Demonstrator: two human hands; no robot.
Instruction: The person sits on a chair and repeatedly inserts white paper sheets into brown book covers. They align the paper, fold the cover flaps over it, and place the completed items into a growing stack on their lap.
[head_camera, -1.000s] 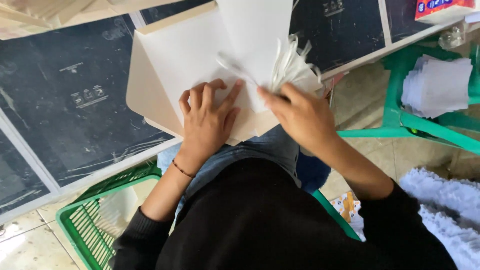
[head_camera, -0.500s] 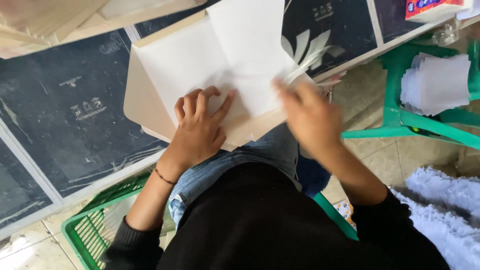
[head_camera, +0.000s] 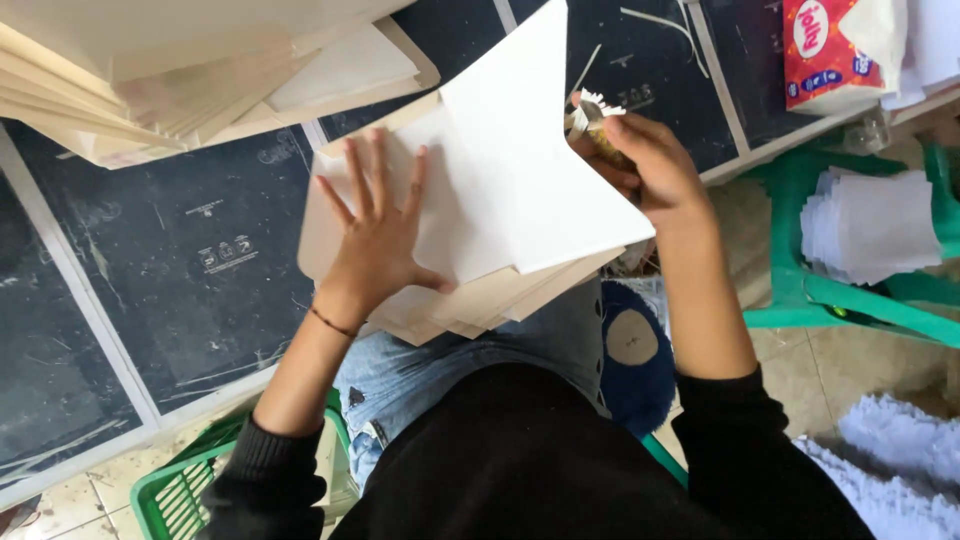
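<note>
White sheet (head_camera: 530, 150) btwn left hand (head_camera: 375, 235) & right hand (head_camera: 650, 160)

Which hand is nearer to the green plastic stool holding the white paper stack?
Right. The right hand is beside the green plastic stool; the left hand lies flat on the white sheets, farther away.

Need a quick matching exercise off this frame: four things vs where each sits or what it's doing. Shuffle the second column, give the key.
Things
1. left hand
2. right hand
3. white sheet
4. green stool

Places or states
A. bears a pile of white paper pieces
B. pressed flat, fingers spread, on the stack of boards on the lap
C. lifted at an angle over the stack
D. closed on a small brush-like tool at the sheet's upper edge

Pairs: 1-B, 2-D, 3-C, 4-A
</note>
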